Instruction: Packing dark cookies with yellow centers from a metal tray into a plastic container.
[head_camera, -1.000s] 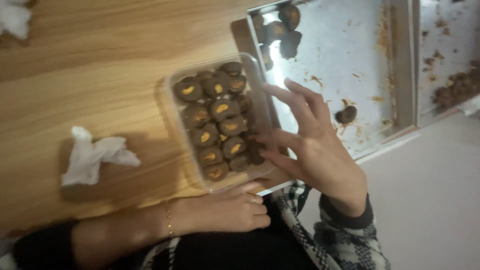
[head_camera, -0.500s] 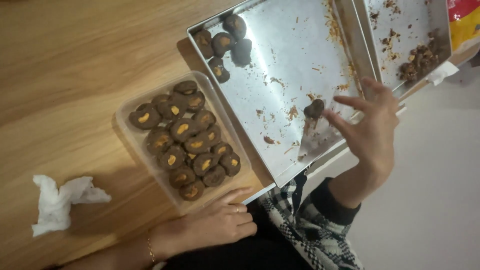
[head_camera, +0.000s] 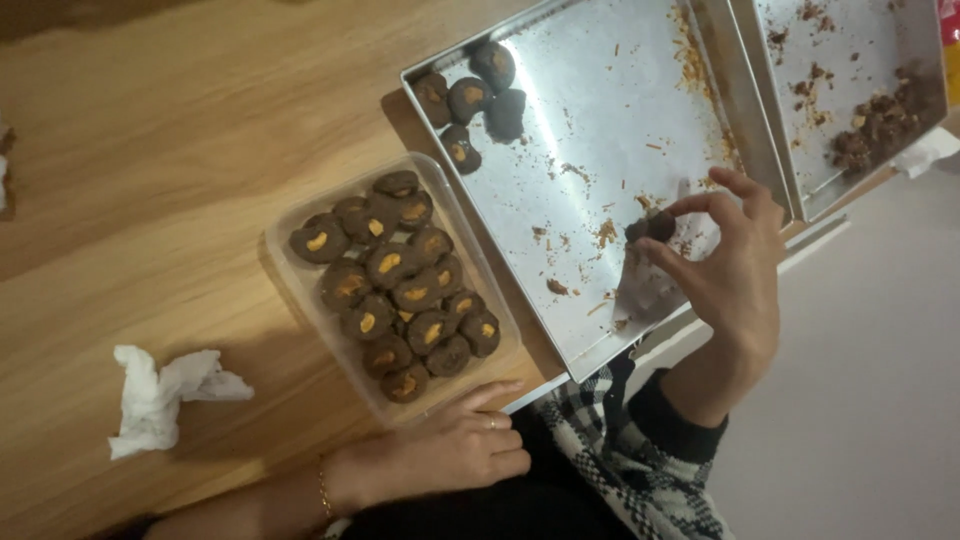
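Note:
My right hand (head_camera: 735, 270) pinches a small dark chocolate cookie (head_camera: 652, 228) between thumb and fingers, just above the near part of a metal baking tray (head_camera: 600, 130). Several more dark cookies (head_camera: 470, 95) lie in that tray's far left corner. A clear plastic box (head_camera: 290, 265) holds several chocolate cookies with a yellow nut on top (head_camera: 400, 285). My left hand (head_camera: 450, 450) rests on the wooden table at the box's near corner, fingertips touching its rim.
A second metal tray (head_camera: 800, 160) with brown crumbs and cookie bits (head_camera: 875, 125) sits to the right. A crumpled white tissue (head_camera: 165, 395) lies on the wooden table (head_camera: 150, 180) at the left. The table edge runs beside my checked sleeve (head_camera: 640, 460).
My right hand left the plastic box, reached right over the baking tray and picked up a loose dark cookie. The left hand stayed by the box.

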